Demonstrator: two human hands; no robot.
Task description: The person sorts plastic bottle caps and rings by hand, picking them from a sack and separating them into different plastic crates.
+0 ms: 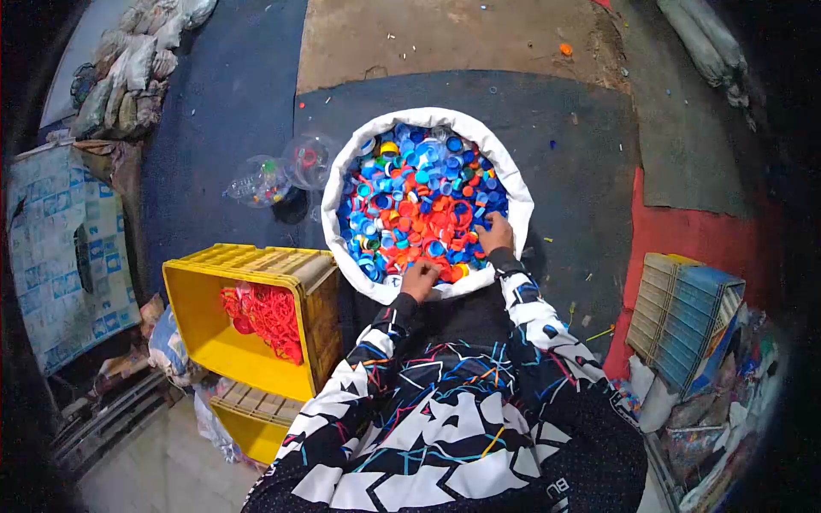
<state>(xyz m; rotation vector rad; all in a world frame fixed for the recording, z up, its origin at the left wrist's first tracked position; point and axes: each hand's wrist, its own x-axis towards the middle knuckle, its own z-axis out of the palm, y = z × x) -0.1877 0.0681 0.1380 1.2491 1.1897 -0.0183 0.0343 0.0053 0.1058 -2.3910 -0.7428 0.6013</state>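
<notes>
A round white sack point(520, 198) with a rolled rim stands in front of me, full of plastic bottle caps point(419, 192), mostly blue and red-orange. At the near side of the sack, my left hand point(420, 280) is closed at the fingertips against red caps; what is between the fingers is too small to make out. My right hand point(497, 234) reaches over the right rim among dark blue caps, its thumb and forefinger apart. No cap shows clearly in its grasp.
On the left, a yellow crate point(197, 342) lies on its side with red plastic rings point(265, 316) inside. Clear plastic bottles point(256, 181) lie left of the sack. A grey-blue crate point(680, 316) stands at right. Stuffed bags point(137, 73) are piled at upper left.
</notes>
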